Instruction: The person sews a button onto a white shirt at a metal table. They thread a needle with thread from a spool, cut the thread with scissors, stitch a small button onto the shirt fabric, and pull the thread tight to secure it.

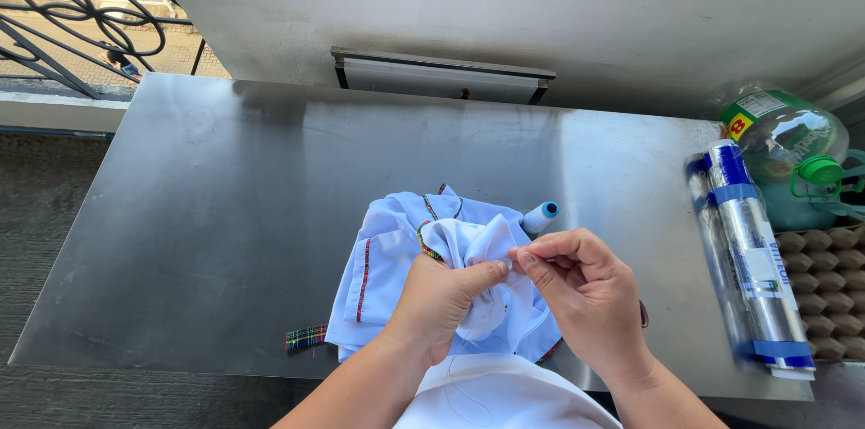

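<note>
White garment [396,258], pinched by left hand [441,298] and right hand [581,289], lies on steel table [225,213] below a grey wall [541,5].

A steel table [225,213] bears a white garment [396,249], thread spool [541,215], foil rolls [752,258].

Both forearms rise from the lower edge and converge. The left hand [439,296] is curled, its thumb stretched toward the right hand [579,289]. The right hand's fingers bend inward, thumb and forefinger pinched together, their tips meeting the left thumb's tip.
</note>
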{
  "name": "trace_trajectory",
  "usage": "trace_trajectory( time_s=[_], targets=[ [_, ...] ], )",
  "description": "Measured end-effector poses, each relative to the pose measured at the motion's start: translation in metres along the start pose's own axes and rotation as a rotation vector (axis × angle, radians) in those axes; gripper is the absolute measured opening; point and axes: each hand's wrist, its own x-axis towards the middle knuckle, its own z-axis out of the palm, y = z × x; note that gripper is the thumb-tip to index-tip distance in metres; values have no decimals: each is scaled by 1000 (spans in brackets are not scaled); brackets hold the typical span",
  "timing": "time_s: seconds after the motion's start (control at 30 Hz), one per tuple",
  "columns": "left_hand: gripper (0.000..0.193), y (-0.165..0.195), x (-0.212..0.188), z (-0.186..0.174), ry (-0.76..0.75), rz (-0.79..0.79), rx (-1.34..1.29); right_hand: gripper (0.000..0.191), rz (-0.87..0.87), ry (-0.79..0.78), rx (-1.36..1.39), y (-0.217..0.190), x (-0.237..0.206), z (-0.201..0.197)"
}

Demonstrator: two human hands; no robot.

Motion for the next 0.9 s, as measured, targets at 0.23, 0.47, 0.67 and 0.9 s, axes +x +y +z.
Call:
trace_trajectory(
  time_s=[0.23,0.47,0.67,0.9],
  targets=[
    [27,-3,-1,0,15,0,5,9,-204,-38,-13,2,-7,2],
    [26,-4,-3,1,15,-27,-1,8,-204,-16,-154,0,-8,0],
    [27,-4,-4,1,30,-21,-8,7,-182,-12,-171,-2,-9,1],
    [27,-4,-5,1,43,-23,6,8,-222,-19,-284,-4,-9,1]
  ],
)
